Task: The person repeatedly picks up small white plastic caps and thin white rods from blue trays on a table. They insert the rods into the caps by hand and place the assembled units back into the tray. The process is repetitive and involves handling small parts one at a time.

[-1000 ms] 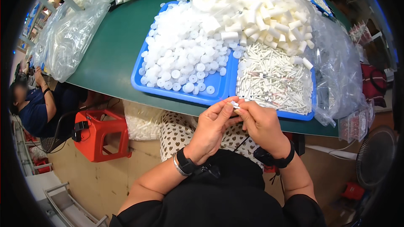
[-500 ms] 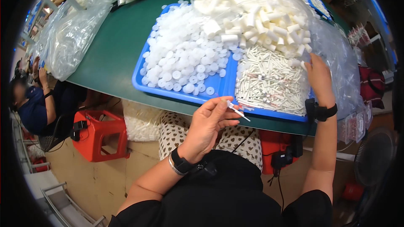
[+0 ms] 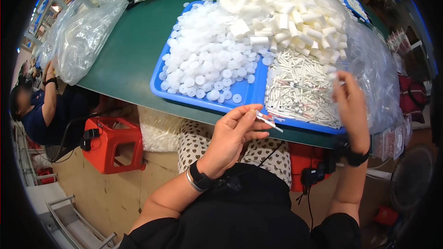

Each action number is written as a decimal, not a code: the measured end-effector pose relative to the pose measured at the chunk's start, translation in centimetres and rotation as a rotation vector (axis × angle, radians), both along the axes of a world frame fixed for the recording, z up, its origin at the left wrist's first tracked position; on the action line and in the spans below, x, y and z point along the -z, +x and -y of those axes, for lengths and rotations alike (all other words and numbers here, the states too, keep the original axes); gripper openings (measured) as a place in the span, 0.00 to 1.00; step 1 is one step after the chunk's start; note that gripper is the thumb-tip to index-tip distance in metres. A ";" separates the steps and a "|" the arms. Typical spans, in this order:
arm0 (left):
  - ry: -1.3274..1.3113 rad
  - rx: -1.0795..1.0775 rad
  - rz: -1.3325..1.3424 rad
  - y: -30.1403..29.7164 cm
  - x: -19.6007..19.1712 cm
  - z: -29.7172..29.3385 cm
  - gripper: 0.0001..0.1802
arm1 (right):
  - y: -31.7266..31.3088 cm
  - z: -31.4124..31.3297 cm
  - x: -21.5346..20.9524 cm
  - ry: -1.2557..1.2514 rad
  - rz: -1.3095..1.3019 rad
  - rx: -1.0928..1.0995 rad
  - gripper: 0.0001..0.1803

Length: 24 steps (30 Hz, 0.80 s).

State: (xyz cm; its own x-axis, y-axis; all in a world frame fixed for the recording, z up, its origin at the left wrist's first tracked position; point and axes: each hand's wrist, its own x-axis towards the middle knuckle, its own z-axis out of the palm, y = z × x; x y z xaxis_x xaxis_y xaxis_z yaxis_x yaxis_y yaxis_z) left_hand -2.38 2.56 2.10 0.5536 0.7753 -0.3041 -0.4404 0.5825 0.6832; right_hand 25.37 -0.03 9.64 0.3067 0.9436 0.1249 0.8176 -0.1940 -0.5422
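My left hand (image 3: 233, 131), in front of the blue tray (image 3: 184, 100), pinches a thin white stick (image 3: 270, 121) with a wider part near the fingers. The stick's narrow tip points right and toward me. Over the tray's right edge is my right hand (image 3: 351, 99), smeared by motion, with a small white cylinder (image 3: 332, 76) at its fingertips. Below and left of that hand, small white rods (image 3: 300, 92) fill the tray's right part. Translucent white discs (image 3: 198, 60) are heaped in the left part. Larger cream cylinders (image 3: 309, 30) spill from a clear bag behind the rods.
The tray rests on a green table (image 3: 124, 55). Clear plastic bags (image 3: 78, 46) lie at the far left, more plastic (image 3: 374, 69) at the right. A red stool (image 3: 113, 145) stands left of me, a fan (image 3: 412, 173) at right. Another person (image 3: 39, 103) sits at the left.
My right hand has drawn slightly toward me, away from the cream cylinders, with the small white cylinder. My left hand keeps its pinch on the stick. The view has shifted slightly.
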 end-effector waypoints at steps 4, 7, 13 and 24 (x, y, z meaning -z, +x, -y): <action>0.230 0.079 0.020 0.7 -1.0 0.7 0.17 | -6.1 3.1 0.3 -0.100 -0.364 -0.274 0.11; 0.310 0.151 -0.054 0.5 -1.3 0.9 0.16 | -7.1 3.9 2.2 -0.087 -0.521 -0.322 0.14; 0.369 0.140 -0.088 0.1 -0.1 1.5 0.16 | -6.8 4.6 3.4 -0.307 -1.148 -0.189 0.12; 0.109 0.223 -0.169 1.4 -0.1 1.8 0.16 | -6.8 4.9 3.5 -0.398 -1.296 -0.209 0.09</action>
